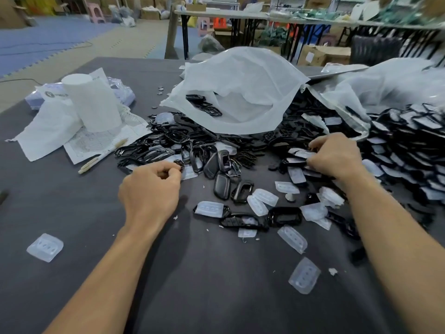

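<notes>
— Left grip [150, 189]: fingers curled tight, thumb and forefinger pinching a small dark round piece [178, 164]. The piece sits at the near left edge of the heap of black shells [178, 138], just above the desk [216, 297].

— Noted. Sweep from the left edge.

— Lone clear button pad [45, 247] lies flat on the grey cloth, well apart from everything else. Behind it, a white paper roll [92, 102] stands upright on crumpled printed sheets [101, 141]. A pale pen [103, 156] lies slantwise at their near edge.

— Middle?

— Heap of shells, tangled, lying partly under a white bag [240, 92] whose mouth gapes toward the camera, with a few shells inside it. Small round discs [160, 89] lie on the cloth just left of the bag. Nearer are scattered clear pads and single shells. One pad [304, 276] lies alone, closest to the camera, between the forearms.

— Right side?

— Right grip [337, 155]: fingers curled down, holding a black shell with a clear pad [302, 154] on it, at the left edge of the right-hand pile. Thumb is hidden; cannot tell how much it holds.

— And beyond?

— Rows of padded shells [414, 141], overlapping like shingles, reach the right edge, partly under a second clear bag [385, 88].
</notes>
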Available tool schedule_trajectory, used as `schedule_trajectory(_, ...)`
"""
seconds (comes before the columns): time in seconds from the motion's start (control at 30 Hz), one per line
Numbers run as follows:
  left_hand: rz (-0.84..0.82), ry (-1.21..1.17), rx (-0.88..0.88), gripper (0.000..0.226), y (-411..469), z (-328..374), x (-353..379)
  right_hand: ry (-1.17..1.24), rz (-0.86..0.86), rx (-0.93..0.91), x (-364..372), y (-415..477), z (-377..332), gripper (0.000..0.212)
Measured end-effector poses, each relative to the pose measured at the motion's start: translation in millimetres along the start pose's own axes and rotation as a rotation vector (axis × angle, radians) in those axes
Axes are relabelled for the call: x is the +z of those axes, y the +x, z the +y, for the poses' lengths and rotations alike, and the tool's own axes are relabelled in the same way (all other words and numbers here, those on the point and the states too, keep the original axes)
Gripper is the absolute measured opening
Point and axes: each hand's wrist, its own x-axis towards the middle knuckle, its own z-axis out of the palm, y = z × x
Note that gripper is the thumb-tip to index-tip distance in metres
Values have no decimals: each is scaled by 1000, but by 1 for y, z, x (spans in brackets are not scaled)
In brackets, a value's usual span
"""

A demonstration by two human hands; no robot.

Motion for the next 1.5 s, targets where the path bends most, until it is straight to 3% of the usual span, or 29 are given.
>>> schedule_trajectory(0.1,-14,60,36,21,-2,-1,4,65,78,-56,7,-2,-1,52)
schedule_trajectory(0.2,-1,97,59,22,-1,-3,7,116,55,-225,24,-14,-18,39)
schedule_trajectory(0.37,-80,83,143,23,0,-11,6,-228,-6,-403,53,-21,-37,30)
schedule_trajectory(0.47,-145,51,200,36,1,-13,7,-227,91,-428,58,-23,-39,27)
schedule_trajectory(0.6,-156,81,291,41,0,-14,15,-141,82,-495,59,-28,-40,28)
schedule_trajectory(0.7,-129,106,350,46,0,-14,19,199,62,-476,63,-41,-47,19)
schedule_trajectory(0.8,-79,194,353,62,2,-13,22,747,-53,-241,66,-54,-66,18)
schedule_trajectory(0.9,-127,269,282,76,4,-13,22,1074,-144,-78,70,-63,-89,16)
schedule_trajectory(1.0,-133,245,279,60,5,-14,20,1276,-274,-34,75,-76,-113,8)
schedule_trajectory(1.1,21,210,281,47,3,-12,17,1373,-388,-13,85,-89,-130,13)
schedule_trajectory(1.2,129,-38,202,39,1,-7,13,1417,-513,12,92,-97,-135,14)
schedule_trajectory(1.37,-93,-813,-122,33,2,6,13,1397,-564,-28,93,-101,-129,10)
schedule_trajectory(1.5,-139,-932,-189,33,4,7,13,1461,-572,-33,91,-106,-127,19)
